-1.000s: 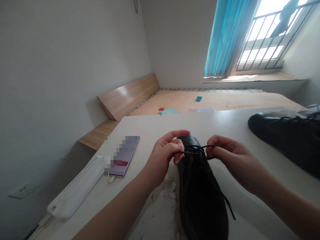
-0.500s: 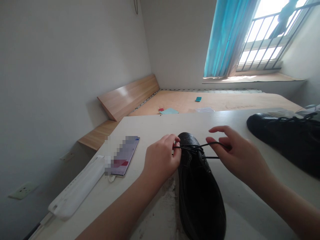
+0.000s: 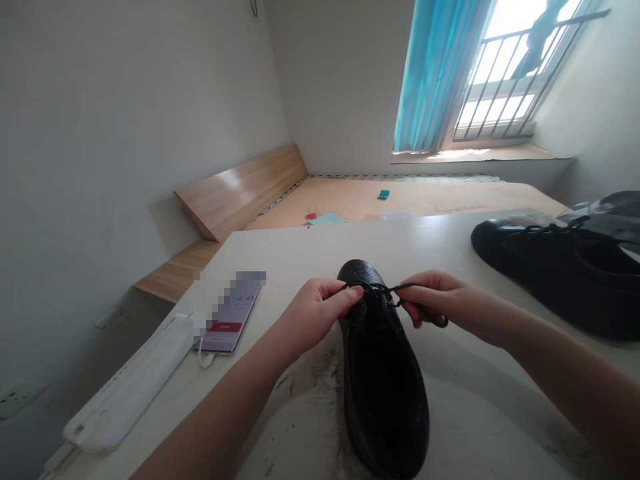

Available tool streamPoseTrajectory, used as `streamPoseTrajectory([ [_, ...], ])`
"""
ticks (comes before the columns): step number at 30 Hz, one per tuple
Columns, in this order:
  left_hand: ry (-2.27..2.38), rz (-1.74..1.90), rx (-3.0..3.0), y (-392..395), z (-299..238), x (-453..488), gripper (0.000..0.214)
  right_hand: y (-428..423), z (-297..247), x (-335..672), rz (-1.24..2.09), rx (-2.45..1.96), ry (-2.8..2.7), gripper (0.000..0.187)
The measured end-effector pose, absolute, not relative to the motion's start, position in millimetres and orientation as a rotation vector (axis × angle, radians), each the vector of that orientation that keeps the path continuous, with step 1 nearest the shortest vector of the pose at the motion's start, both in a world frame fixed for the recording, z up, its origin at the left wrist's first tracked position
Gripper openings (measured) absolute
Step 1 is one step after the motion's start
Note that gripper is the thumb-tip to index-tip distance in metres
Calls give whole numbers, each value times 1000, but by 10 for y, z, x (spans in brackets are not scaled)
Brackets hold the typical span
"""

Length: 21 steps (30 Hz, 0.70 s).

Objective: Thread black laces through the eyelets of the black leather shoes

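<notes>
"Black leather is seen at the centre. Where is the shoe (image 3: pixel 385 380) set?"

"It is stood upright on the white worktop (image 3: pixel 280 257), its toe pointed at the far edge, its opening turned up between the two forearms."

"How is the lace (image 3: pixel 381 289) held?"

"Just left of the throat, it is pinched by the left hand (image 3: pixel 316 310), thumb laid over it and grip closed. On the opposite side, it is clamped between the thumb and fingers of the right hand (image 3: pixel 443 297), and a loose strand is curved below that grip."

"What else is placed nearby?"

"A second shoe (image 3: pixel 555 283) is stood farther right, well apart. On the left, a partly pixelated phone (image 3: pixel 234 323) is laid near a white bar (image 3: pixel 130 383)."
</notes>
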State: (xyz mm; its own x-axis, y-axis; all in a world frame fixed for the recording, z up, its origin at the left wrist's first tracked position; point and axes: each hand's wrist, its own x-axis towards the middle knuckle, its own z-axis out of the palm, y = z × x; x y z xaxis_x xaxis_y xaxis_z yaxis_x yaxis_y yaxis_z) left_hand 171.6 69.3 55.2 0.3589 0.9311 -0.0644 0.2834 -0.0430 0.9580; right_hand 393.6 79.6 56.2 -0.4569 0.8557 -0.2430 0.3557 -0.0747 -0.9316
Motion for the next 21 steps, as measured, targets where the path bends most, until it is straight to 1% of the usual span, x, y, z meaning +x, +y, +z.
streamPoseTrajectory([
  [2, 1041, 924, 1443, 693, 542, 1740, 36, 827, 512, 3950, 1470, -1235, -1628, 42],
  [5, 936, 1124, 1205, 693, 537, 1755, 32, 845, 465, 3957, 1512, -1093, -1420, 29],
  [8, 797, 1173, 1010, 683, 568, 1756, 36, 825, 465, 3944, 1617, -905, -1313, 18],
  [10, 717, 1188, 941, 674, 600, 1753, 40, 806, 471, 3929, 1685, -745, -1270, 17],
  [13, 619, 1286, 954, 654, 640, 1732, 42, 781, 482, 3914, 1771, -553, -1191, 18],
  [16, 579, 1401, 1186, 609, 655, 1677, 39, 745, 513, 3918, 1847, -460, -1167, 13],
  [18, 593, 1335, 1377, 555, 653, 1641, 39, 711, 544, 3922, 1887, -403, -1236, 21],
  [21, 570, 1088, 1604, 451, 651, 1642, 44, 667, 581, 3913, 1882, -348, -1426, 41],
])
